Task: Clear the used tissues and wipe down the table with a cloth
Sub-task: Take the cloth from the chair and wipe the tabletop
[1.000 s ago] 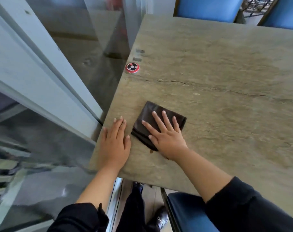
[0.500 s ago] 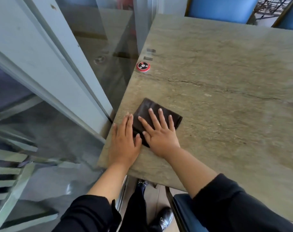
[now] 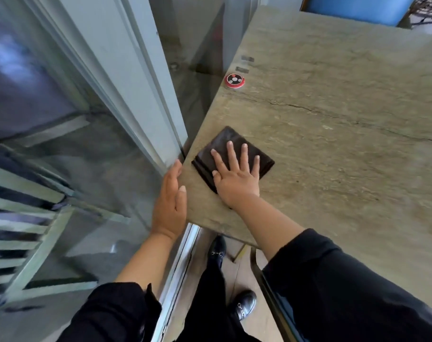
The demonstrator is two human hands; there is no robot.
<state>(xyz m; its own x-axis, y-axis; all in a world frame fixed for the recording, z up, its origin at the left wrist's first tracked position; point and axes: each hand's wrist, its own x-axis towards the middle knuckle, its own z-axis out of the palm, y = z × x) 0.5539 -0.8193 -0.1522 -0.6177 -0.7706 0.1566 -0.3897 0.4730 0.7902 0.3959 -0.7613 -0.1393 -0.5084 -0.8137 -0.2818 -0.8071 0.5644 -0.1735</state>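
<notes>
A folded dark brown cloth (image 3: 218, 148) lies flat near the left edge of the grey-green stone table (image 3: 333, 144). My right hand (image 3: 234, 172) presses on it with straight, spread fingers. My left hand (image 3: 169, 206) sits at the table's left edge, beside the cloth and apart from it, fingers straight, thumb over the tabletop. No tissues are in view.
A round red and black call button (image 3: 234, 80) sits on the table's left edge, farther back. A glass partition with a pale frame (image 3: 136, 95) runs right along the left edge. Blue chairs (image 3: 358, 8) stand at the far side. My legs and black shoes (image 3: 243, 304) are below.
My right hand has slid the cloth leftward toward the table's edge. My left hand has moved off the tabletop to the edge.
</notes>
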